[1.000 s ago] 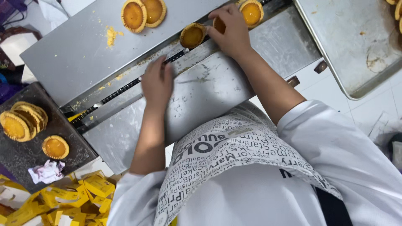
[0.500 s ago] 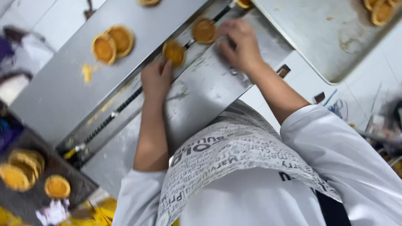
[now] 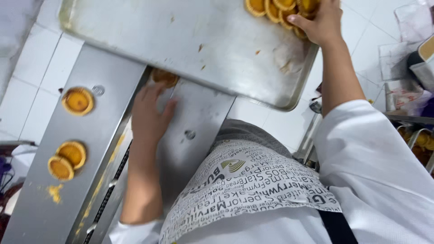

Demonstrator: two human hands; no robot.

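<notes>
The left hand (image 3: 149, 115) lay flat and open on the steel plate (image 3: 199, 117), fingers spread and pointing toward a tart (image 3: 165, 77) half hidden under the tray's edge; the fingertips came just short of it or barely touched it, and I could not tell which. It held nothing.

The right hand (image 3: 318, 22) reached up to the far corner of the tray (image 3: 181, 40), fingers curled over a cluster of tarts (image 3: 280, 9) there. It touched them, but whether it had closed on one could not be seen. The two hands were well apart, one low on the plate and one high on the tray.

The tray was a broad, shallow sheet of dull metal with a rolled rim, scuffed and spotted with crumbs. The tarts were small, round and golden, with fluted pastry edges and smooth yellow filling. Three more tarts sat on the steel ledge (image 3: 49, 171) to the left: one alone (image 3: 77, 100), a touching pair (image 3: 67, 160) lower down, with loose crumbs (image 3: 55, 192) beside them. A printed apron (image 3: 244, 190) covered the white sleeves' wearer.
</notes>
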